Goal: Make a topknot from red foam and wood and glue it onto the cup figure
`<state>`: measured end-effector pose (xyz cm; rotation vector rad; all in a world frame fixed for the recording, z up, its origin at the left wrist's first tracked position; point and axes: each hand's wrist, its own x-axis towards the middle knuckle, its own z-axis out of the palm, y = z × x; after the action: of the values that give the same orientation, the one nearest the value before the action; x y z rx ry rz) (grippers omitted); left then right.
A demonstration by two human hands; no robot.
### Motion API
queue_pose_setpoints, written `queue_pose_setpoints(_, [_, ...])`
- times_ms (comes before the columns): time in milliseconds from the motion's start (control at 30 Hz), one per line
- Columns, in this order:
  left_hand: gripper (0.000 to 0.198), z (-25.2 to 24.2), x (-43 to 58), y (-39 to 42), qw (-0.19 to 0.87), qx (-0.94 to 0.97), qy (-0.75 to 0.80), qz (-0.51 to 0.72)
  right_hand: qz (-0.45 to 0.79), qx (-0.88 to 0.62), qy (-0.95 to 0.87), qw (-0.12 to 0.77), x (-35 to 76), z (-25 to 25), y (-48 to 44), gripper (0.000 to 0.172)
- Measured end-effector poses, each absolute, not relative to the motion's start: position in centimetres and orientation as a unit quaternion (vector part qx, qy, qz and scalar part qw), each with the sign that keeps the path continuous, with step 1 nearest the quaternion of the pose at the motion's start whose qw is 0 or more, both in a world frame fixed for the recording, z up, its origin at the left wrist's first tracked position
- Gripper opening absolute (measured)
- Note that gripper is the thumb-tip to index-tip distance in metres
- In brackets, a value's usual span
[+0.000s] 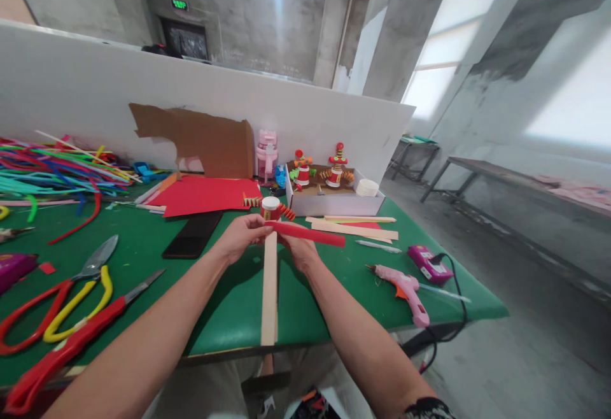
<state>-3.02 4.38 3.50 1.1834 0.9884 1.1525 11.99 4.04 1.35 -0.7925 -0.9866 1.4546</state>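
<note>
My left hand [245, 235] pinches the left end of a red paper strip [319, 235] between thumb and fingers. My right hand [298, 247] is closed at the same strip, its fingers partly hidden behind it. From beneath the red strip, a pale tan strip [270, 291] runs down toward me to the table's front edge, crossing it at nearly a right angle. I cannot tell whether the two are joined. Just beyond my hands stands a small red-and-white cup figure [270, 205] with folded paper arms, gold at left and red-orange at right.
Scissors [90, 272] and a red-handled cutter [95, 323] lie left; a phone [193, 234] lies nearer. A pink glue gun [403, 288] and its purple box [429, 264] sit right. Red paper [205, 193] and a tray [334, 204] with two figures stand behind.
</note>
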Motion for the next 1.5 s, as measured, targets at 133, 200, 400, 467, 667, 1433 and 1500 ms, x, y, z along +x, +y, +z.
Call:
queue_pose_setpoints(133, [0.049, 3.4, -3.1, 4.6, 0.559, 0.493, 0.435, 0.505, 0.638, -0.307, -0.434, 0.558, 11.8, 1.7, 3.6, 0.032])
queue_pose_setpoints(200, [0.048, 3.4, -2.9, 4.5, 0.553, 0.502, 0.434, 0.504, 0.634, -0.312, -0.429, 0.562, 11.8, 1.7, 3.6, 0.033])
queue_pose_setpoints(400, [0.045, 3.7, -2.6, 4.0, 0.552, 0.529, 0.44, 0.471, 0.584, -0.371, -0.413, 0.593, 12.2, 1.2, 4.3, 0.031])
queue_pose_setpoints(467, [0.044, 3.9, -2.7, 4.0, 0.552, 0.534, 0.437, 0.468, 0.579, -0.374, -0.418, 0.592, 12.3, 1.0, 4.4, 0.032])
queue_pose_setpoints(667, [0.041, 3.8, -2.9, 4.3, 0.524, 0.55, 0.424, 0.493, 0.638, -0.349, -0.384, 0.569, 12.2, 0.7, 4.6, 0.041])
queue_pose_setpoints(1433, [0.038, 4.3, -3.1, 4.5, 0.615, 0.388, 0.377, 0.574, 0.661, -0.299, -0.417, 0.548, 12.6, 1.7, 4.5, 0.031])
queue_pose_setpoints(1500, [0.039, 4.2, -2.6, 4.4, 0.632, 0.371, 0.381, 0.564, 0.638, -0.296, -0.443, 0.556, 12.1, 1.6, 4.1, 0.035])
